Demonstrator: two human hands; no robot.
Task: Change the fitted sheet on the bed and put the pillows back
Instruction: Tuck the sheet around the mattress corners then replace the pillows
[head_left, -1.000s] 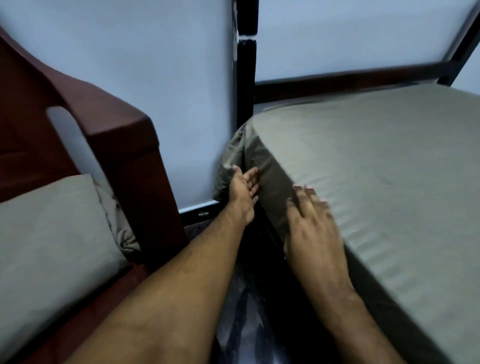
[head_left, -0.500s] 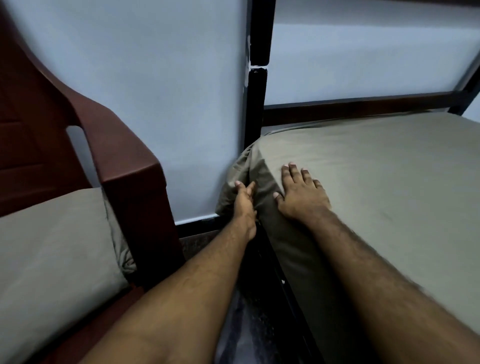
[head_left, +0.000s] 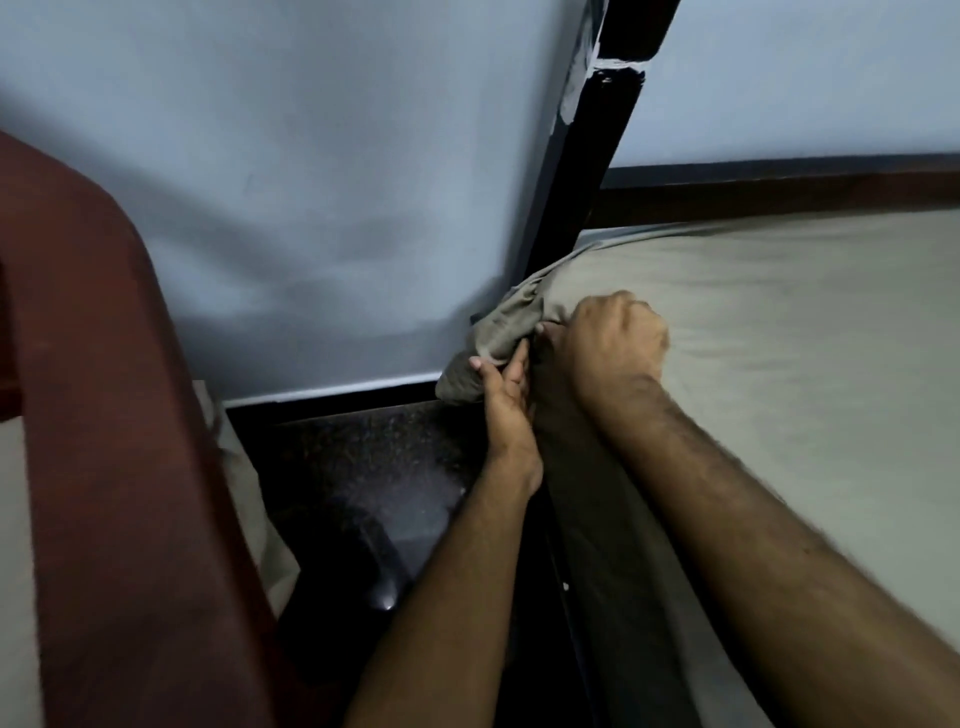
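Note:
An olive-grey fitted sheet (head_left: 779, 322) covers the mattress on the right. Its corner is bunched into folds (head_left: 501, 332) at the near-left corner of the bed, beside the black bedpost (head_left: 582, 171). My left hand (head_left: 506, 395) grips the lower part of that bunched corner from the side. My right hand (head_left: 613, 343) is curled on top of the mattress corner, and its fingers pinch the sheet just above my left hand. A grey pillow (head_left: 15, 519) lies on the chair at the left edge.
A dark red plastic chair (head_left: 119, 441) fills the left side, its armrest close to the bed. Between the chair and the bed is a narrow strip of dark speckled floor (head_left: 374, 467). A pale blue wall (head_left: 311, 182) stands behind, with a dark bed rail (head_left: 779, 195) along it.
Both hands went from lying flat on the sheet to gripping its bunched corner. The view moved closer and lower toward the bed corner.

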